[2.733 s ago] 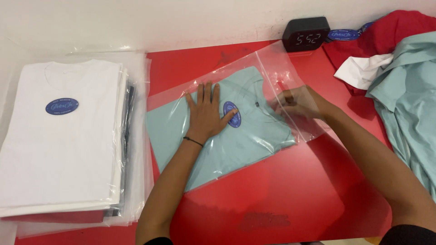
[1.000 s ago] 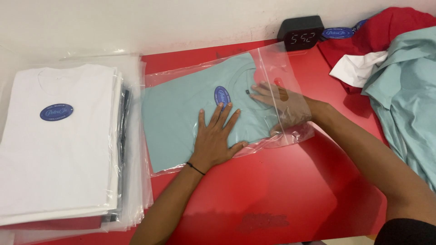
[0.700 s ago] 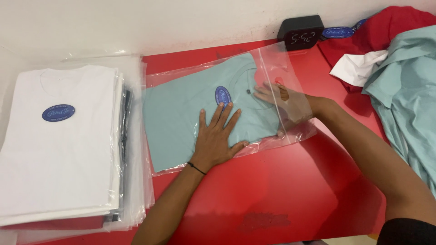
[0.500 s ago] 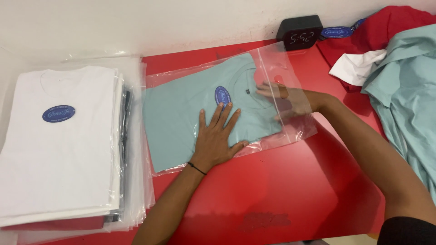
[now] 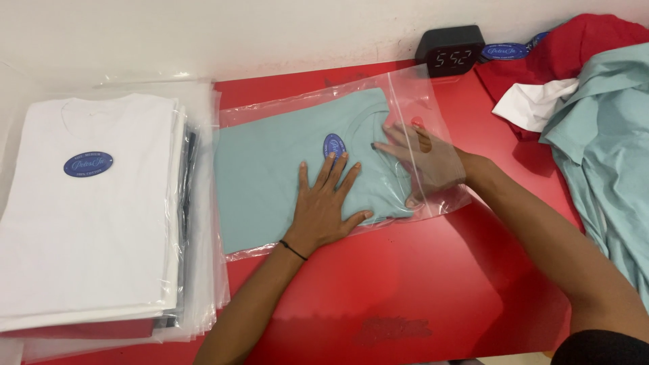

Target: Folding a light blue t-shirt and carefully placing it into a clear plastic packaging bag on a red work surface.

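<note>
Head view, looking down on a red surface: a folded teal T-shirt lies flat inside a clear plastic bag, roughly in the middle of the surface, with a blue oval label on its chest. The left hand is spread open, palm down, pressing on the bag over the shirt just below the label; a thin black band circles that wrist. The right hand lies inside the open end of the bag, seen through the plastic, fingers loosely extended against the shirt's collar edge, gripping nothing that I can make out.

To the left, just beside the bag, sits a stack of bagged shirts, the top one white with the same kind of blue oval label; darker and red ones show at the edges beneath it. At the back edge, against the wall, stands a small black digital clock. To the right lies a loose heap of garments: a red one, a white one and a teal one draped toward the near corner.
</note>
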